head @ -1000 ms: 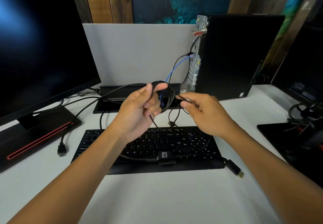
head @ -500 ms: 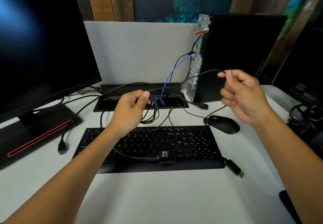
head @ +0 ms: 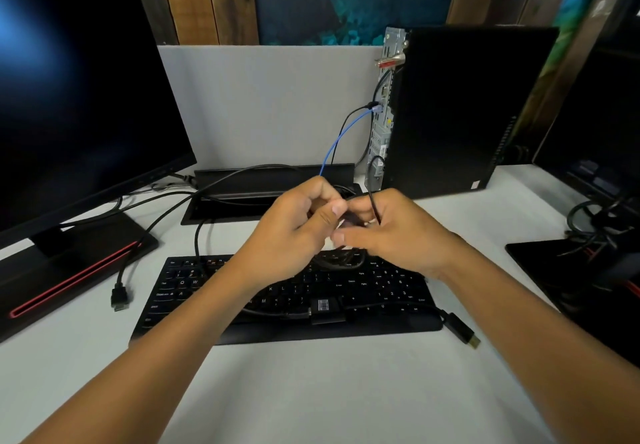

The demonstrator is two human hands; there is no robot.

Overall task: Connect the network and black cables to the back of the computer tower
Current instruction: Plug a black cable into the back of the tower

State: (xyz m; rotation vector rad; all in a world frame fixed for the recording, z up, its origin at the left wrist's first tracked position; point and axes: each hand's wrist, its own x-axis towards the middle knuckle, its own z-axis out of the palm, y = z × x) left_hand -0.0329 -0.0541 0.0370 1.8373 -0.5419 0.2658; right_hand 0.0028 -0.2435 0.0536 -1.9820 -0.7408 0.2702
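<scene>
The black computer tower (head: 450, 111) stands at the back right, its metal rear panel (head: 384, 104) facing left. A blue network cable (head: 337, 142) is plugged into that panel and drops behind my hands. My left hand (head: 294, 225) and my right hand (head: 391, 232) meet above the keyboard, both curled round a thin black cable (head: 372, 194) that loops up toward the tower's base. A coil of the same cable (head: 341, 260) hangs under my hands. Its plug is hidden.
A black keyboard (head: 284, 294) lies in front, with a tagged cable (head: 325, 308) across it ending in a gold-tipped plug (head: 467, 336). A loose HDMI plug (head: 119, 300) lies at left by the monitor (head: 79, 97) and its stand. A cable tray (head: 273, 184) sits behind. Another monitor (head: 595, 125) stands right.
My right hand, which had pulled the black cable up and right toward the tower, has come back down to meet my left hand. The mouse is now hidden behind it.
</scene>
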